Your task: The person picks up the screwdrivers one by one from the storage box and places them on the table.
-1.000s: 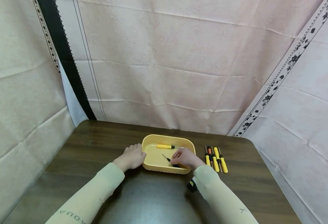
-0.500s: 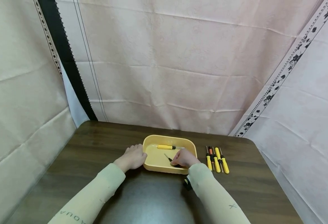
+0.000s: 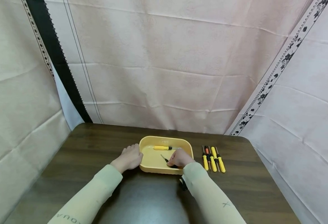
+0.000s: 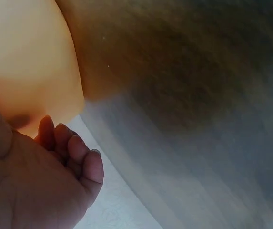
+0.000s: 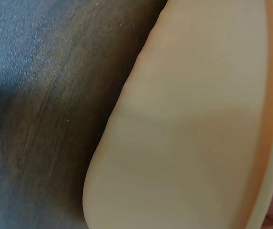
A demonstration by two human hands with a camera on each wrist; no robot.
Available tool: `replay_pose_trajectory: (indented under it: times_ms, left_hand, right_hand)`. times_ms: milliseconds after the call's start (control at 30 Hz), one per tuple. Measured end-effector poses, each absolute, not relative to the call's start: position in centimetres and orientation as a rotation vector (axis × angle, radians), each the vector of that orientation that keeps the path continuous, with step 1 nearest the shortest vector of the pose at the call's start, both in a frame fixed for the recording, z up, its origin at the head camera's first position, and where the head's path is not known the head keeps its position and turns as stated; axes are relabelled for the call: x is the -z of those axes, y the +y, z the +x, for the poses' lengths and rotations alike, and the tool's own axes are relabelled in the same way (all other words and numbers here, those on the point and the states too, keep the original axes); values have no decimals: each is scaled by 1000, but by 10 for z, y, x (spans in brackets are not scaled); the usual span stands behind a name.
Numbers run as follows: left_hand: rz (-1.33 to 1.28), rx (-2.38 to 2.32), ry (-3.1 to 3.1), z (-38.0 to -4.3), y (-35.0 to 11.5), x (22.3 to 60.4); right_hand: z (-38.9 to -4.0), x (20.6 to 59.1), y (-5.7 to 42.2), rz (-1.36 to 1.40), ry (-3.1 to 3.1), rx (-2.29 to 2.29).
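In the head view a shallow yellow plastic tray (image 3: 152,170) stands on the table. My left hand (image 3: 131,156) grips its left end; in the left wrist view the curled fingers (image 4: 92,167) lie by the tray's outer wall, the thumb out of sight. My right hand (image 3: 180,158) reaches over the near right rim and pinches a small screwdriver (image 3: 164,158) with a black handle, its thin shaft pointing up and left. Behind it in the tray lies a yellow-handled screwdriver (image 3: 161,147), shaft to the right. The right wrist view shows mostly the tray's outer wall (image 5: 174,119).
Right of the tray several yellow- and black-handled screwdrivers (image 3: 213,159) lie side by side, one with some red. The brown wooden table (image 3: 96,149) has rounded far corners. Pale patterned cloth (image 3: 164,71) hangs behind it and along both sides.
My right hand has drawn slightly left inside the tray, still at the small black-handled screwdriver. My left hand keeps its place at the tray's left end. The head view has shifted a little.
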State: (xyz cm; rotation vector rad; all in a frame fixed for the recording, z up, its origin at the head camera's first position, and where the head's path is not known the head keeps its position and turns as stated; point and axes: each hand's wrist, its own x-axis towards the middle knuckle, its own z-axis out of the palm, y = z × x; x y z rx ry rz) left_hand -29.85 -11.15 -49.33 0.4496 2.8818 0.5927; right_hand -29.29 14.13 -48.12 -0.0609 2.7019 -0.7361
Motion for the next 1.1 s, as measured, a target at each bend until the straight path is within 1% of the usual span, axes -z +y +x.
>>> replay_pose_trajectory:
  times_ms: [200, 433, 733, 933, 1100]
  left_hand:
    - [441, -606, 2872, -295, -109, 495]
    - [426, -581, 2907, -293, -107, 494]
    - [391, -535, 2922, -293, -107, 489]
    - [368, -507, 2914, -297, -103, 486]
    - [345, -489, 2897, -297, -105, 486]
  right_hand:
    - [-293, 484, 144, -62, 2694, 687]
    - [-293, 483, 147, -94, 2692, 730]
    - [-296, 481, 149, -201, 2667, 758]
    - [-297, 481, 156, -316, 2627, 832]
    - [-293, 471, 160, -376, 2544, 1048]
